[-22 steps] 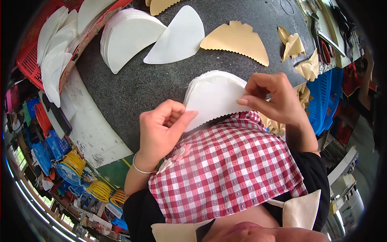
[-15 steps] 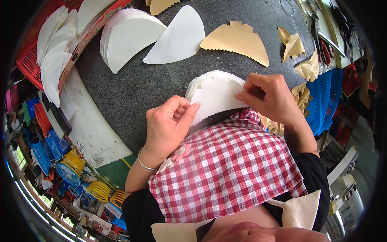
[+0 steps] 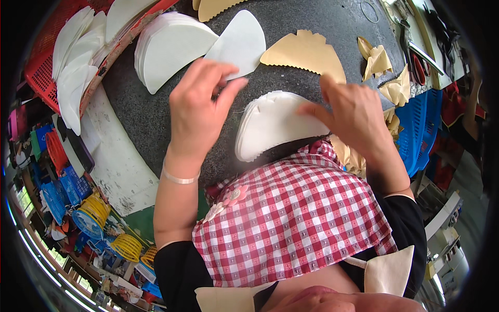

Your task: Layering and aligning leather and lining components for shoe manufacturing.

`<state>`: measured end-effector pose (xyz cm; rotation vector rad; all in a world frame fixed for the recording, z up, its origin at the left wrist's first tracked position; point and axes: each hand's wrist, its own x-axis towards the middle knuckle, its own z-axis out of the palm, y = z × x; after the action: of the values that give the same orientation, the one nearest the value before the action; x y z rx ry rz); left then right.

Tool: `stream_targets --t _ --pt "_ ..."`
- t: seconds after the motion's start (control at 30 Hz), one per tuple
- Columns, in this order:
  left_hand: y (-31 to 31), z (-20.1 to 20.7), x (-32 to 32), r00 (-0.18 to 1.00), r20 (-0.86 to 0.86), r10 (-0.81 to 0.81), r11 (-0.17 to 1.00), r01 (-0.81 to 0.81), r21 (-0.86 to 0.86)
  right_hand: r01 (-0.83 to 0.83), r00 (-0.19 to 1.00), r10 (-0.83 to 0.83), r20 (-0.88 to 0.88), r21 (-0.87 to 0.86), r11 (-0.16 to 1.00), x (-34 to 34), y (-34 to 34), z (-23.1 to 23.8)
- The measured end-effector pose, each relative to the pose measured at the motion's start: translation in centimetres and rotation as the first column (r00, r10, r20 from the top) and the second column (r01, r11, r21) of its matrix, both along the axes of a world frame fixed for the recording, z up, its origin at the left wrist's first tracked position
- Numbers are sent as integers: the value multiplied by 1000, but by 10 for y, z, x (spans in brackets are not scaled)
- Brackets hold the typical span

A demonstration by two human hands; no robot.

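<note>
A stack of white, crescent-shaped fabric pieces (image 3: 275, 125) lies on the dark tabletop just in front of me. My right hand (image 3: 353, 106) is above its right end, thumb over the top piece and fingers apart, slightly blurred. Further off, my left hand (image 3: 205, 96) has its thumb and fingers spread, with nothing visible between them. Its fingertips are at the lower edge of a single white piece (image 3: 241, 41); whether they touch it I cannot tell. Left of that piece lies a second white stack (image 3: 174, 49). A tan zigzag-edged paper piece (image 3: 301, 49) lies beyond my right hand.
A red basket (image 3: 40, 78) with white pieces stands at the far left. Crumpled tan paper scraps (image 3: 378, 61) lie at the right, near scissors (image 3: 418, 67). A blue basket (image 3: 418, 132) is beside the table's right edge. A checked cloth (image 3: 291, 218) covers my front.
My left hand has let go of the near stack's left end and moved up and away toward the single white piece. My right thumb and fingers have spread apart and risen off the stack's edge.
</note>
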<state>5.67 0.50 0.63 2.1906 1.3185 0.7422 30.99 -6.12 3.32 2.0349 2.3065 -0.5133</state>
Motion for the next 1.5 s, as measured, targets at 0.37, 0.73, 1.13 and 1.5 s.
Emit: stream_targets --t 0.37,0.73,1.13,1.5 --pt "19 -18 -9 996 -58 -69 985 77 155 -145 923 320 -216 573 806 6 57 -53" --pt "12 -13 -19 908 386 161 946 -31 -322 40 945 210 -252 724 689 -9 59 -43" --pt "14 2 -40 983 58 172 976 -162 -145 108 720 450 -528 726 679 -23 65 -18" --pt "-32 28 -12 851 523 49 803 278 -528 45 744 217 -632 371 927 -11 58 -10"
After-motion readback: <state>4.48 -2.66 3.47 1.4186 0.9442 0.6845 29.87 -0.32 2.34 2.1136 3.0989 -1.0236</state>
